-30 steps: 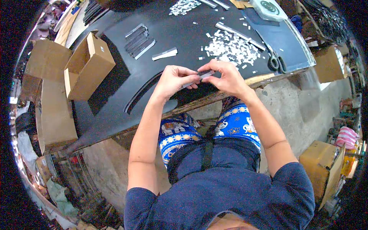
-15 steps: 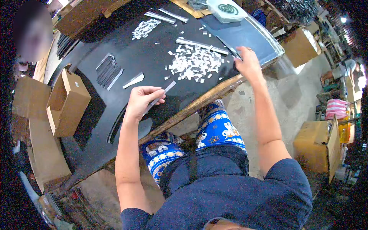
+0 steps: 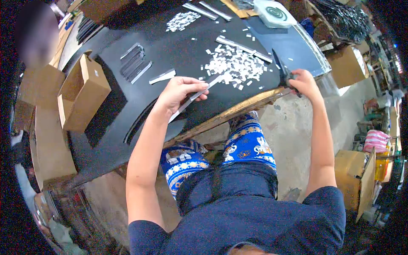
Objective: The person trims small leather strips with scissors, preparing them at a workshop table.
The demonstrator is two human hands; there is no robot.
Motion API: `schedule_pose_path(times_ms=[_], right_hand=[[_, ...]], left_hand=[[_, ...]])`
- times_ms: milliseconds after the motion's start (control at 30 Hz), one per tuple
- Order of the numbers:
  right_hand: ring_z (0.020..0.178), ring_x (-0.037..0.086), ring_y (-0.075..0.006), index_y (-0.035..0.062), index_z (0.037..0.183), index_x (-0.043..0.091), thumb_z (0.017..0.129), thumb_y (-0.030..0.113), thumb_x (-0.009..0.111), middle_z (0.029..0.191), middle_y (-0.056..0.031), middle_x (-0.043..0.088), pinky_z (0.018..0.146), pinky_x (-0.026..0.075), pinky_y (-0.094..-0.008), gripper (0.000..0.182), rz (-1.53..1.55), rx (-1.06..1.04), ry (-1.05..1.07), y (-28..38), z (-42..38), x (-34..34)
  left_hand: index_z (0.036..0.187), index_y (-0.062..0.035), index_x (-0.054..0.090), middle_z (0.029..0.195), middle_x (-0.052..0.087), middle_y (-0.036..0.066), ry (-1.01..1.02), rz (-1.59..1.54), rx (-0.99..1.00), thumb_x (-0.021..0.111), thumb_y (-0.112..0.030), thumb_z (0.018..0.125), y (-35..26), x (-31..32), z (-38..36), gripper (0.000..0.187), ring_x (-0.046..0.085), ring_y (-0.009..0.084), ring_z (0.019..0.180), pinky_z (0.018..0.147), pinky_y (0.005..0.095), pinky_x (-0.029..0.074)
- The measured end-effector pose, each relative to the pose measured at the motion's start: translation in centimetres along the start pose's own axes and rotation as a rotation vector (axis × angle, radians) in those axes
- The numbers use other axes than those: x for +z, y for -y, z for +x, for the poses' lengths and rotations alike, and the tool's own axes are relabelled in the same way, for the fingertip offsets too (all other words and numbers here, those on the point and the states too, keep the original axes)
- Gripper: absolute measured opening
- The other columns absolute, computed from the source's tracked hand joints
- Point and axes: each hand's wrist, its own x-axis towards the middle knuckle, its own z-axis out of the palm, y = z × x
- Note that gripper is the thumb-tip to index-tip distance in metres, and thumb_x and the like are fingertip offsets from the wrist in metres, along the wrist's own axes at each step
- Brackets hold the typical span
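Table [image 3: 127, 102], black and broad, fills the upper half of the view, with an open cardboard box [image 3: 83, 93] at its 9 o'clock side. Near 1 o'clock lies a wide heap of small white cut pieces [image 3: 233, 66], and a second, smaller heap [image 3: 182, 20] sits toward 12 o'clock, so a good deal of cutting looks done. Uncut stock remains: a bundle of dark strips [image 3: 135, 63] at 10 o'clock, a pale strip [image 3: 162, 77] beside it, and long strips [image 3: 243, 46] beyond the big heap. The left hand [image 3: 178, 91] is clenched around one long thin strip [image 3: 199, 92], held over the near table edge. The right hand [image 3: 304, 83], at 3 o'clock, grips scissors [image 3: 281, 68], well apart from that strip, which appears still whole.
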Motion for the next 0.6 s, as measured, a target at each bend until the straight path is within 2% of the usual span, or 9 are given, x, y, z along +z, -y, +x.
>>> schedule_pose_path(times_ms=[33, 67, 133, 167, 233, 367, 400, 467, 600], right_hand=[[0.069, 0.065, -0.0121, -0.0087, 0.117, 0.058, 0.076, 0.008, 0.069, 0.085, -0.0132, 0.068, 0.057, 0.05, -0.0262, 0.045, 0.037, 0.02, -0.025, 1.6, -1.8, -0.2], [0.069, 0.065, -0.0121, -0.0087, 0.117, 0.058, 0.076, 0.008, 0.069, 0.085, -0.0132, 0.068, 0.057, 0.05, -0.0262, 0.045, 0.036, 0.019, -0.016, 1.3, -2.7, 0.5], [0.064, 0.061, -0.0101, -0.0054, 0.12, 0.058, 0.078, 0.006, 0.07, 0.084, -0.0072, 0.067, 0.053, 0.048, -0.0242, 0.045, 0.464, -0.104, -0.135, 0.9, -4.5, 1.6], [0.064, 0.061, -0.0101, -0.0054, 0.12, 0.058, 0.078, 0.006, 0.07, 0.084, -0.0072, 0.067, 0.053, 0.048, -0.0242, 0.045, 0.463, -0.099, -0.131, 1.2, -5.8, 2.2], [0.06, 0.057, -0.0075, -0.0016, 0.122, 0.058, 0.08, 0.005, 0.071, 0.082, -0.0015, 0.065, 0.051, 0.045, -0.0219, 0.045, 0.739, -0.136, -0.075, 4.4, -8.7, 4.3], [0.061, 0.057, -0.0072, 0.0002, 0.12, 0.056, 0.072, 0.013, 0.083, 0.083, -0.0011, 0.062, 0.051, 0.045, -0.0213, 0.057, 0.842, -0.054, 0.227, 6.1, -12.0, 8.6], [0.062, 0.058, -0.0072, -0.0005, 0.117, 0.056, 0.072, 0.013, 0.083, 0.08, -0.0006, 0.061, 0.052, 0.046, -0.021, 0.054, 0.75, -0.081, 0.251, 7.2, -12.4, 9.0], [0.064, 0.057, -0.0059, -0.0002, 0.116, 0.057, 0.072, 0.015, 0.083, 0.078, 0.0007, 0.06, 0.053, 0.045, -0.0204, 0.053, 0.764, 0.01, 0.334, 8.2, -12.8, 9.8], [0.064, 0.054, -0.0044, -0.0001, 0.114, 0.058, 0.073, 0.017, 0.083, 0.075, 0.0025, 0.058, 0.053, 0.043, -0.0202, 0.052, 0.768, -0.012, 0.393, 8.9, -12.5, 11.4]], left_hand=[[0.09, 0.0005, 0.07, 0.08, 0.07, 0.008, 0.013, -0.032, 0.0, 0.074, -0.017, 0.081, 0.0, 0.0, 0.0, 0.02, 0.066, 0.0133, 0.068, 0.065, 0.0237, 0.052], [0.09, 0.0004, 0.07, 0.079, 0.07, 0.008, 0.029, -0.063, 0.003, 0.074, -0.017, 0.081, 0.0, 0.0, 0.0, 0.019, 0.066, 0.0134, 0.068, 0.065, 0.0236, 0.052], [0.089, 0.0004, 0.071, 0.079, 0.07, 0.009, 0.023, -0.076, -0.008, 0.074, -0.017, 0.081, 0.0, 0.1, 0.0, 0.019, 0.066, 0.0136, 0.067, 0.064, 0.024, 0.052], [0.089, 0.0005, 0.071, 0.079, 0.07, 0.009, 0.024, -0.066, -0.003, 0.075, -0.016, 0.081, 0.0, 0.2, 0.1, 0.019, 0.066, 0.0136, 0.067, 0.064, 0.0242, 0.052], [0.089, 0.0008, 0.071, 0.08, 0.07, 0.009, 0.031, -0.048, 0.006, 0.074, -0.017, 0.081, 0.1, 0.4, 0.2, 0.02, 0.066, 0.0136, 0.067, 0.065, 0.0242, 0.053], [0.089, 0.0011, 0.071, 0.08, 0.07, 0.009, 0.052, -0.033, 0.039, 0.074, -0.017, 0.081, 0.0, 0.8, 0.3, 0.02, 0.066, 0.0135, 0.068, 0.066, 0.0238, 0.053], [0.09, 0.0015, 0.071, 0.081, 0.07, 0.009, 0.051, -0.037, 0.035, 0.073, -0.017, 0.082, -0.2, 1.0, 0.1, 0.021, 0.066, 0.0134, 0.069, 0.067, 0.0238, 0.052], [0.09, 0.0019, 0.071, 0.081, 0.07, 0.009, 0.044, -0.043, 0.028, 0.073, -0.017, 0.082, -0.1, 1.2, 0.0, 0.021, 0.066, 0.0134, 0.069, 0.067, 0.0237, 0.052], [0.093, 0.003, 0.071, 0.081, 0.07, 0.009, 0.066, -0.044, 0.042, 0.072, -0.017, 0.082, 0.1, 1.5, 0.0, 0.022, 0.066, 0.0135, 0.07, 0.068, 0.0241, 0.051]])
